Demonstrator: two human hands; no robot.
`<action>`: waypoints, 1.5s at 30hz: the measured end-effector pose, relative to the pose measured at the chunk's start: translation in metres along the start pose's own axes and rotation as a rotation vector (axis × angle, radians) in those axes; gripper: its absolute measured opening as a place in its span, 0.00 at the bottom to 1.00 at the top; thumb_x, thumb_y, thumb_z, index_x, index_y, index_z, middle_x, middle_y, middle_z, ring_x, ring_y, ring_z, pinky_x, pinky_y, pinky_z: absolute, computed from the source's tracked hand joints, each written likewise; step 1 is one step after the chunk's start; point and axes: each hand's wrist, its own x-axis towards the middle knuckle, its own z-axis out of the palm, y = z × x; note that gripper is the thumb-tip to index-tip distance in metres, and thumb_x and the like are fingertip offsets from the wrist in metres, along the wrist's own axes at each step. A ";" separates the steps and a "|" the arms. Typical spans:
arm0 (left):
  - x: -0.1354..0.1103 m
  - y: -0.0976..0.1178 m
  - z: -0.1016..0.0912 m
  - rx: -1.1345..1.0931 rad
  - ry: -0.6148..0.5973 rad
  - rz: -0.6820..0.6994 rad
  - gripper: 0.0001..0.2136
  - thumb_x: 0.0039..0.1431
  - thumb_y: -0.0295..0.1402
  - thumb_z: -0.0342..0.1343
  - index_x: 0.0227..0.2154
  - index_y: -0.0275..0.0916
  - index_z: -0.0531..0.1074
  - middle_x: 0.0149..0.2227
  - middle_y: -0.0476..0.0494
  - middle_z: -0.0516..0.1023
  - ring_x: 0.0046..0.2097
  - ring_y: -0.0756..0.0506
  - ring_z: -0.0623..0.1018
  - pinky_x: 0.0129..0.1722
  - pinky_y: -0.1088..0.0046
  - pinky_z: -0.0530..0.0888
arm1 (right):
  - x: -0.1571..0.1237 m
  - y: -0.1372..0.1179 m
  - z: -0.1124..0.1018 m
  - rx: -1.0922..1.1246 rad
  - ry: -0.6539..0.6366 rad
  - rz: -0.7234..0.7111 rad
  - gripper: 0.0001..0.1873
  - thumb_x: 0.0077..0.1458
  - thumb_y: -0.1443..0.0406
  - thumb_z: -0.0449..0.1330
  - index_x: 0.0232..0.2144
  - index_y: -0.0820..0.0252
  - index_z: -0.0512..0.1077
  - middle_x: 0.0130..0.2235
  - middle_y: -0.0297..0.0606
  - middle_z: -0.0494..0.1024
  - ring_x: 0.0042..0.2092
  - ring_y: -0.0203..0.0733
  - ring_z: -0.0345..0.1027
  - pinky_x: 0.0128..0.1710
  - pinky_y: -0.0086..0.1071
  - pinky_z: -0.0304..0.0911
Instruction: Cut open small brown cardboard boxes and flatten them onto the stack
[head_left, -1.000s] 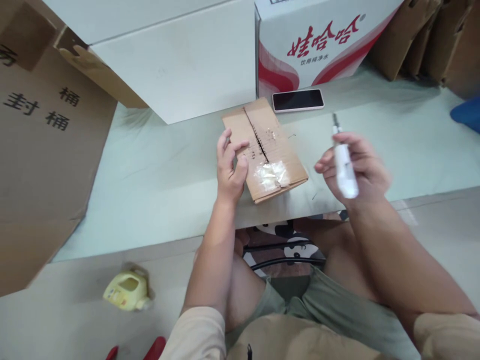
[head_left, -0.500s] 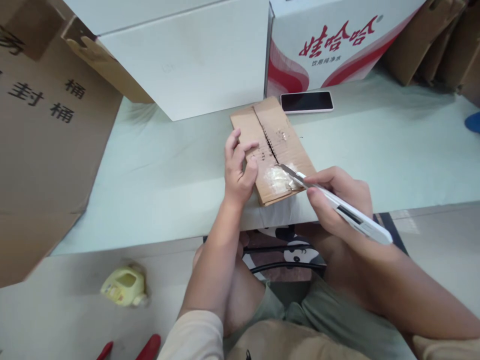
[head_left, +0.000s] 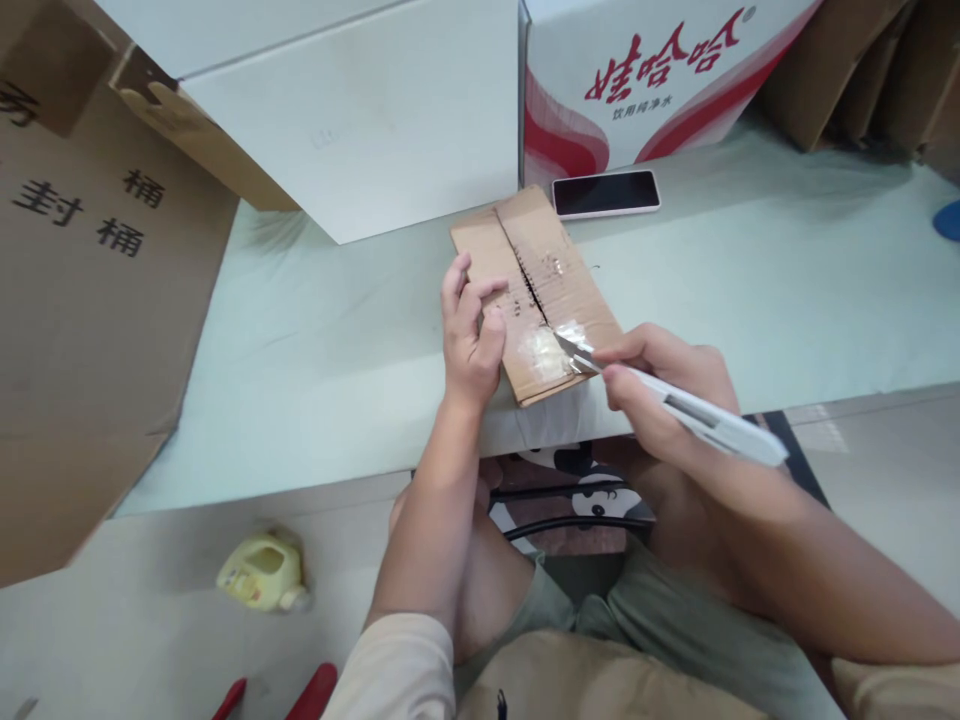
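A small flat cardboard box (head_left: 564,290) lies at an angle near the table's front edge. A dark slit runs along the seam in its top, and shiny clear tape covers its near end. My left hand (head_left: 474,335) steadies the box at its left side, fingers bent, with the thumb and a fingertip on the top. In my right hand (head_left: 671,385) is a white utility knife (head_left: 724,428), gripped by its handle. Its bared blade points up and left, with the tip at the seam beside the tape.
A phone (head_left: 606,194) lies behind the box. Large white cartons (head_left: 420,130) and a red-and-white carton (head_left: 652,90) stand at the back. A big brown carton (head_left: 90,320) fills the left side. On the floor sits a yellow jug (head_left: 262,572).
The knife blade has shifted slightly and its handle has rolled a little in my right hand. My left hand keeps its place on the box. The whole view has moved slightly.
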 end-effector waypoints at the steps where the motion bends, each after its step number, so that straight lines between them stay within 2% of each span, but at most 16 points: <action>1: 0.000 0.000 0.000 0.009 -0.002 -0.002 0.24 0.68 0.58 0.45 0.49 0.47 0.74 0.69 0.39 0.62 0.72 0.35 0.62 0.71 0.51 0.62 | -0.001 0.000 -0.001 0.016 0.003 0.011 0.04 0.56 0.63 0.60 0.32 0.53 0.76 0.21 0.30 0.74 0.22 0.36 0.65 0.21 0.29 0.57; 6: 0.002 0.001 -0.001 0.005 -0.002 -0.019 0.25 0.67 0.59 0.45 0.49 0.46 0.75 0.69 0.39 0.62 0.73 0.35 0.60 0.71 0.52 0.61 | -0.004 -0.004 -0.006 0.094 -0.010 0.055 0.05 0.58 0.64 0.59 0.31 0.55 0.75 0.21 0.30 0.73 0.22 0.35 0.65 0.22 0.30 0.59; 10: 0.003 -0.003 -0.001 -0.015 -0.010 -0.008 0.24 0.68 0.58 0.45 0.49 0.47 0.75 0.69 0.41 0.62 0.72 0.35 0.61 0.72 0.51 0.60 | -0.007 -0.004 -0.011 0.105 -0.037 0.072 0.06 0.60 0.63 0.59 0.32 0.55 0.75 0.21 0.29 0.71 0.22 0.35 0.63 0.21 0.30 0.57; 13: 0.002 -0.008 0.001 -0.002 -0.004 0.012 0.24 0.69 0.58 0.44 0.48 0.46 0.74 0.69 0.42 0.61 0.73 0.36 0.60 0.72 0.52 0.60 | -0.006 0.000 -0.009 0.126 -0.098 0.094 0.08 0.61 0.61 0.58 0.33 0.55 0.75 0.21 0.31 0.72 0.22 0.35 0.64 0.22 0.30 0.58; 18: 0.000 -0.011 0.002 0.009 0.009 0.049 0.22 0.70 0.55 0.44 0.49 0.46 0.73 0.70 0.43 0.60 0.73 0.36 0.60 0.72 0.53 0.59 | -0.003 0.003 -0.006 0.154 -0.100 0.128 0.08 0.60 0.62 0.57 0.34 0.57 0.76 0.20 0.30 0.72 0.22 0.35 0.64 0.23 0.30 0.58; 28: 0.001 -0.017 -0.001 0.025 -0.015 0.046 0.23 0.69 0.57 0.43 0.50 0.47 0.73 0.71 0.44 0.58 0.74 0.36 0.58 0.74 0.52 0.57 | -0.001 0.008 -0.015 0.115 -0.181 0.015 0.08 0.58 0.63 0.57 0.35 0.57 0.76 0.19 0.28 0.70 0.21 0.32 0.60 0.24 0.29 0.56; 32: 0.001 -0.020 -0.001 0.015 -0.013 0.061 0.22 0.70 0.55 0.44 0.50 0.48 0.73 0.71 0.46 0.58 0.74 0.37 0.57 0.73 0.52 0.57 | 0.000 0.006 -0.019 0.106 -0.216 0.013 0.08 0.57 0.63 0.57 0.34 0.57 0.76 0.19 0.27 0.69 0.20 0.32 0.59 0.24 0.29 0.54; 38: 0.001 -0.018 -0.002 -0.005 -0.014 0.056 0.21 0.70 0.55 0.44 0.50 0.48 0.73 0.71 0.46 0.58 0.74 0.36 0.56 0.73 0.50 0.57 | 0.002 0.009 -0.014 0.238 -0.199 0.066 0.08 0.58 0.63 0.56 0.32 0.58 0.75 0.21 0.29 0.71 0.23 0.34 0.62 0.26 0.30 0.57; 42: 0.004 -0.017 -0.006 -0.034 -0.025 0.021 0.23 0.68 0.57 0.45 0.49 0.47 0.74 0.71 0.45 0.59 0.74 0.35 0.56 0.73 0.51 0.57 | -0.003 0.011 -0.017 0.328 -0.192 0.122 0.07 0.57 0.64 0.58 0.32 0.58 0.75 0.19 0.29 0.70 0.20 0.33 0.60 0.22 0.29 0.54; 45: 0.005 -0.019 -0.007 -0.109 -0.019 -0.011 0.23 0.67 0.58 0.47 0.48 0.48 0.74 0.71 0.48 0.59 0.75 0.35 0.56 0.74 0.51 0.56 | -0.008 0.013 -0.012 0.466 -0.211 0.176 0.07 0.59 0.62 0.58 0.34 0.57 0.75 0.18 0.27 0.70 0.17 0.31 0.57 0.18 0.28 0.52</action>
